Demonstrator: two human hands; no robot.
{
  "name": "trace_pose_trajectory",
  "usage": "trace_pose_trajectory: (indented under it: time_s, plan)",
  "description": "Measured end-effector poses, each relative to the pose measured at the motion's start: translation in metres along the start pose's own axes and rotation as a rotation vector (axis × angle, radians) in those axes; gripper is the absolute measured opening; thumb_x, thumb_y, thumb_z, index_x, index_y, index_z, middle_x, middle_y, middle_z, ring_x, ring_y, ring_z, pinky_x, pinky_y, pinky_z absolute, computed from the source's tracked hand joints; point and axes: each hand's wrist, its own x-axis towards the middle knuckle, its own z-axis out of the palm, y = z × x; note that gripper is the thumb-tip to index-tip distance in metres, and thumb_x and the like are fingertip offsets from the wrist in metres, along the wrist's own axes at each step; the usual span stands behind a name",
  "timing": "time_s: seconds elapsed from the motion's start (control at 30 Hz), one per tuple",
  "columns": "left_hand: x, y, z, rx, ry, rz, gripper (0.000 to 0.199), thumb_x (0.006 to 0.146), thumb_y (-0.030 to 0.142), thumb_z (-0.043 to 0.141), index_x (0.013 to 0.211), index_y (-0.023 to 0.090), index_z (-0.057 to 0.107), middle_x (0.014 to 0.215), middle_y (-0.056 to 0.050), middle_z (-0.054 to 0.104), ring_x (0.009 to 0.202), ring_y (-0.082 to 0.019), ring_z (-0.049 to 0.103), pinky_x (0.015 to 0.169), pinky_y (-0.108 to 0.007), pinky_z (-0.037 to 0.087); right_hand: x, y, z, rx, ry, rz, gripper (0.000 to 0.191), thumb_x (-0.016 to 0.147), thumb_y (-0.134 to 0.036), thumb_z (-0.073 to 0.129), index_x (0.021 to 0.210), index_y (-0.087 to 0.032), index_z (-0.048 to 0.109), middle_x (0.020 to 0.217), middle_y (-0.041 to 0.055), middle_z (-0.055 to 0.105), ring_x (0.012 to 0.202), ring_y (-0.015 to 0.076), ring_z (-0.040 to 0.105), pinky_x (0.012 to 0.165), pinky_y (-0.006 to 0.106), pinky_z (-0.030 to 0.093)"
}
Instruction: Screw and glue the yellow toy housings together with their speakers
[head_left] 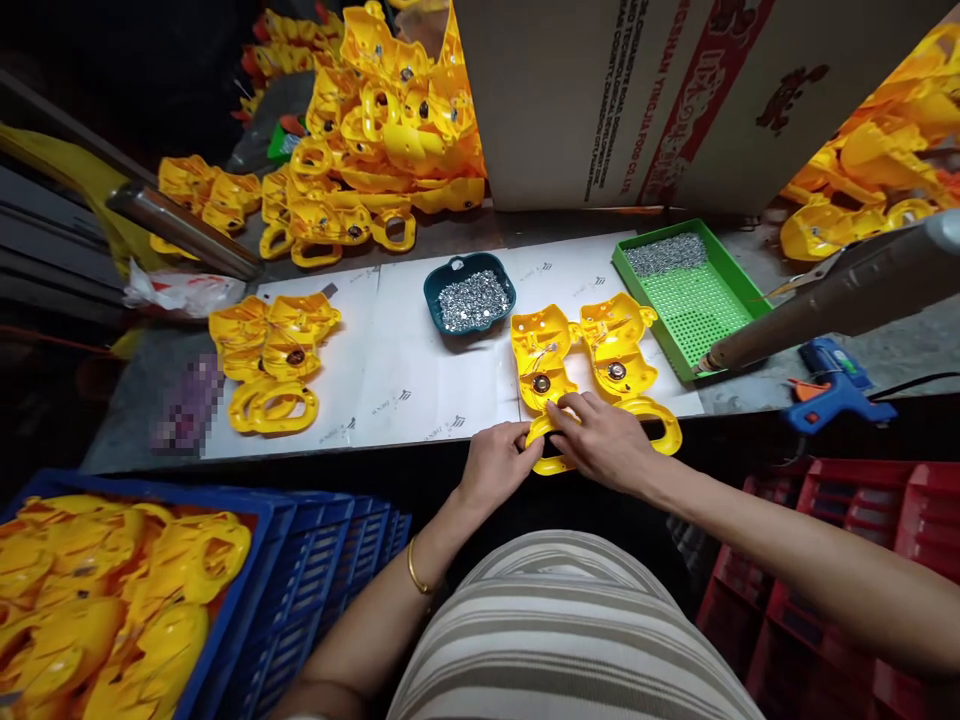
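At the table's front edge lies a yellow plastic toy shell half (538, 345), hollow side up, with a round metal-looking part and thin wires inside. My left hand (496, 462) pinches the left side of its looped handle. The fingers of my right hand (600, 438) are closed over the top of that same loop, and they cover part of it. Just right of it, partly behind my right hand, lies a second yellow shell half (615, 335) with a similar round part and handle. Whether a small piece sits between my fingertips is hidden.
A dark green tray of small metal pieces (471, 300) and a bright green basket (694, 305) stand behind. More yellow shells (274, 350) lie left. A power screwdriver (840, 290) juts in from the right, above a blue glue gun (836, 385). A blue crate (259, 590) stands lower left.
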Motion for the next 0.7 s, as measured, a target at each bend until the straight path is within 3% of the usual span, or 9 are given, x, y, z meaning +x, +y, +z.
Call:
trace_pose_trajectory:
  time_s: [0.1, 0.17, 0.27, 0.37, 0.43, 0.53, 0.6, 0.7]
  plan:
    - [-0.005, 0.002, -0.001, -0.023, -0.016, -0.017, 0.021, 0.083, 0.027, 0.057, 0.073, 0.015, 0.07, 0.055, 0.004, 0.049, 0.051, -0.007, 0.038, 0.053, -0.02, 0.029, 0.017, 0.021, -0.016, 0.138, 0.156, 0.135, 0.035, 0.099, -0.032, 0.037, 0.122, -0.022, 0.063, 0.115, 0.0091, 0.063, 0.101, 0.0209, 0.058, 0.059, 0.028, 0.041]
    - [-0.01, 0.002, -0.003, -0.039, -0.032, -0.025, 0.019, 0.082, 0.026, 0.058, 0.077, 0.015, 0.072, 0.056, 0.004, 0.05, 0.052, -0.007, 0.039, 0.053, -0.019, 0.029, 0.032, 0.033, -0.023, 0.181, 0.196, 0.208, 0.036, 0.097, -0.028, 0.04, 0.126, -0.022, 0.06, 0.119, 0.0102, 0.06, 0.107, 0.0217, 0.057, 0.059, 0.027, 0.04]
    - [-0.017, 0.001, -0.006, -0.007, -0.059, -0.051, 0.021, 0.083, 0.029, 0.059, 0.073, 0.015, 0.072, 0.054, 0.004, 0.052, 0.051, -0.007, 0.041, 0.052, -0.02, 0.029, 0.054, 0.041, -0.025, 0.185, 0.088, 0.209, 0.036, 0.094, -0.03, 0.046, 0.126, -0.023, 0.06, 0.124, 0.0117, 0.056, 0.11, 0.0252, 0.056, 0.056, 0.027, 0.036]
    - [-0.016, -0.002, -0.013, 0.087, -0.069, -0.049, 0.028, 0.083, 0.039, 0.064, 0.068, 0.016, 0.072, 0.054, 0.001, 0.058, 0.05, -0.009, 0.048, 0.052, -0.021, 0.032, 0.065, 0.04, -0.023, 0.172, -0.001, 0.195, 0.027, 0.093, -0.029, 0.048, 0.111, -0.022, 0.067, 0.123, 0.0117, 0.056, 0.108, 0.0253, 0.058, 0.055, 0.026, 0.033]
    - [-0.005, -0.001, -0.019, 0.125, 0.07, 0.036, 0.029, 0.084, 0.043, 0.066, 0.073, 0.017, 0.073, 0.063, -0.002, 0.066, 0.059, -0.013, 0.057, 0.058, -0.024, 0.041, 0.068, 0.039, -0.022, 0.179, -0.007, 0.192, 0.021, 0.093, -0.028, 0.051, 0.103, -0.022, 0.068, 0.118, 0.0095, 0.059, 0.102, 0.0232, 0.06, 0.055, 0.026, 0.032]
    - [0.028, 0.008, -0.027, 0.177, 0.351, 0.271, 0.025, 0.087, 0.034, 0.064, 0.102, 0.016, 0.072, 0.1, -0.01, 0.072, 0.096, -0.023, 0.062, 0.086, -0.034, 0.05, 0.07, 0.041, -0.023, 0.193, 0.008, 0.2, 0.018, 0.094, -0.03, 0.052, 0.098, -0.023, 0.068, 0.107, 0.0047, 0.063, 0.089, 0.0205, 0.064, 0.054, 0.026, 0.031]
    - [0.053, 0.015, -0.029, 0.249, 0.368, 0.376, 0.039, 0.085, 0.025, 0.064, 0.123, 0.016, 0.063, 0.125, -0.013, 0.064, 0.117, -0.029, 0.054, 0.098, -0.043, 0.047, 0.07, 0.044, -0.024, 0.211, 0.021, 0.19, 0.018, 0.095, -0.029, 0.052, 0.099, -0.024, 0.068, 0.105, 0.0037, 0.065, 0.085, 0.0203, 0.066, 0.056, 0.027, 0.035]
    - [0.083, 0.022, -0.026, 0.339, 0.262, 0.403, 0.047, 0.081, 0.018, 0.063, 0.127, 0.019, 0.06, 0.136, -0.012, 0.058, 0.123, -0.032, 0.049, 0.099, -0.052, 0.044, 0.071, 0.048, -0.02, 0.267, 0.064, 0.14, 0.016, 0.093, -0.022, 0.054, 0.103, -0.022, 0.067, 0.106, 0.0049, 0.066, 0.086, 0.0209, 0.067, 0.064, 0.028, 0.043]
